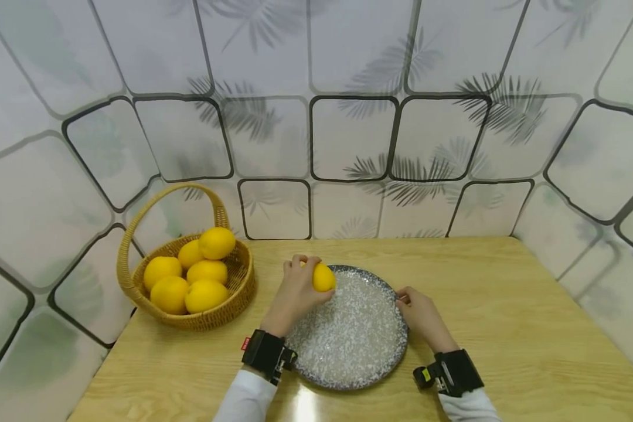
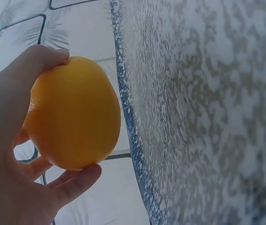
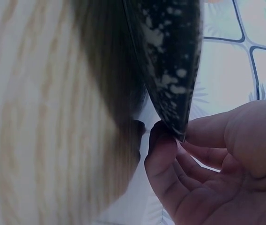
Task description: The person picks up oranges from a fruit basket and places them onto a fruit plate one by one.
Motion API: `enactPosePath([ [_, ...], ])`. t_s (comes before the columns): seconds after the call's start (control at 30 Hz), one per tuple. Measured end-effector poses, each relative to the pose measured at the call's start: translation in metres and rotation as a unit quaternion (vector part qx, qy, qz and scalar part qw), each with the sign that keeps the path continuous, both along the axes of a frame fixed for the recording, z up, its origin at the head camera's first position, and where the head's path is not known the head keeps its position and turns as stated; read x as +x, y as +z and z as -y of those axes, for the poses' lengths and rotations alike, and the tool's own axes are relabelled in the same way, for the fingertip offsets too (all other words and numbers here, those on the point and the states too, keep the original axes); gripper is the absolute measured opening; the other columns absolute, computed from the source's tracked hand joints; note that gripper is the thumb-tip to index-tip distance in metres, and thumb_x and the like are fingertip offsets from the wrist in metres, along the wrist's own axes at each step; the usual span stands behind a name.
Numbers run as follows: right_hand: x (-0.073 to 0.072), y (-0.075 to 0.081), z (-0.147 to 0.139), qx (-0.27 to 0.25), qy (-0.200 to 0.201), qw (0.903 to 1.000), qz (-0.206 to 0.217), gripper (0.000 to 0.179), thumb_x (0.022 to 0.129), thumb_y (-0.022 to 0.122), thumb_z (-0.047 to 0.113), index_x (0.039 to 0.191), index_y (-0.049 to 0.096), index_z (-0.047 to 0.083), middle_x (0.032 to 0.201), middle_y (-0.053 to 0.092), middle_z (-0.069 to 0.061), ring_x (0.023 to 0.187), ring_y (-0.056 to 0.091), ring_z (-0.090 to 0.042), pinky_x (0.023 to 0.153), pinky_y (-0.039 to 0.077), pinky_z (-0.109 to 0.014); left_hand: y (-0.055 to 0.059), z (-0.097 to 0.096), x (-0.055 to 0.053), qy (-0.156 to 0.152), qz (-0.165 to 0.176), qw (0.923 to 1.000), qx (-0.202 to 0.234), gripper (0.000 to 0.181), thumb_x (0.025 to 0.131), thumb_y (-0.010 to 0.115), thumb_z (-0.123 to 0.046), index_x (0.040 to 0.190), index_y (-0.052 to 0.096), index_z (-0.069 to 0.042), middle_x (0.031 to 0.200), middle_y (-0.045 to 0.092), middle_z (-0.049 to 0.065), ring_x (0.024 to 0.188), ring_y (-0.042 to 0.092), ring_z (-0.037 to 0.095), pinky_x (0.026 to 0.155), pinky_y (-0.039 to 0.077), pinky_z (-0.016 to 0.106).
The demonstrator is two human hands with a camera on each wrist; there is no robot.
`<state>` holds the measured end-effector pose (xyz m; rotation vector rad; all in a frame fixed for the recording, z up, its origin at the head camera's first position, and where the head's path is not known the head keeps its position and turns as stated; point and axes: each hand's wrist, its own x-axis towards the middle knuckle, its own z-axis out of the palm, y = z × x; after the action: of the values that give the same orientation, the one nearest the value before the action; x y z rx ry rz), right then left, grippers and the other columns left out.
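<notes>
My left hand grips a yellow lemon above the far left part of a round, grey-and-white speckled plate. In the left wrist view, the thumb lies over one side of the lemon and fingers curl under the other, with the speckled plate close beside it. At the plate's right edge, my right hand pinches the rim between thumb and fingers. The right wrist view shows the dark, white-flecked underside of the plate, its rim held in the right hand.
On the left of the wooden table stands a wicker basket with a tall handle, holding several lemons. Behind the table rises a patterned wall with leaf prints.
</notes>
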<state>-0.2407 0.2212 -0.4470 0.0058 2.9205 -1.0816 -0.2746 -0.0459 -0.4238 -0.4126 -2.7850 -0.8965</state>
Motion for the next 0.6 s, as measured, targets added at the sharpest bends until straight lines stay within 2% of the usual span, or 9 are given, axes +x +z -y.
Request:
enactPosePath([
  [0.3, -0.0015, 0.0003, -0.0011, 0.011, -0.005, 0.9999, 0.004, 0.031, 0.097, 0.05, 0.008, 0.122, 0.057, -0.009, 0.112, 0.066, -0.032, 0.094, 0.063, -0.035, 0.074, 0.056, -0.047, -0.001, 0.0, 0.0003, 0.0, 0.015, 0.9999, 0.008, 0.069, 0.075, 0.075, -0.038, 0.134, 0.052, -0.01, 0.134, 0.044, 0.02, 0.113, 0.039, 0.034, 0.079, 0.056, 0.045],
  [0.43, -0.0021, 0.0011, -0.0006, 0.008, -0.002, 1.0, 0.003, 0.031, 0.097, 0.049, 0.009, 0.121, 0.058, -0.009, 0.112, 0.066, -0.032, 0.095, 0.063, -0.035, 0.075, 0.056, -0.048, -0.0044, -0.0013, -0.0012, -0.004, 0.031, 0.9995, -0.003, 0.068, 0.075, 0.075, -0.036, 0.132, 0.052, -0.009, 0.134, 0.044, 0.023, 0.111, 0.041, 0.036, 0.079, 0.056, 0.047],
  [0.6, -0.0027, 0.0003, 0.0004, 0.006, 0.0, 0.9999, 0.01, 0.031, 0.097, 0.05, 0.009, 0.121, 0.058, -0.009, 0.111, 0.066, -0.031, 0.094, 0.063, -0.035, 0.076, 0.055, -0.048, -0.0072, -0.0012, -0.0011, -0.008, 0.031, 0.9992, -0.025, 0.071, 0.073, 0.077, -0.037, 0.132, 0.052, -0.009, 0.133, 0.045, 0.024, 0.11, 0.043, 0.036, 0.078, 0.056, 0.046],
])
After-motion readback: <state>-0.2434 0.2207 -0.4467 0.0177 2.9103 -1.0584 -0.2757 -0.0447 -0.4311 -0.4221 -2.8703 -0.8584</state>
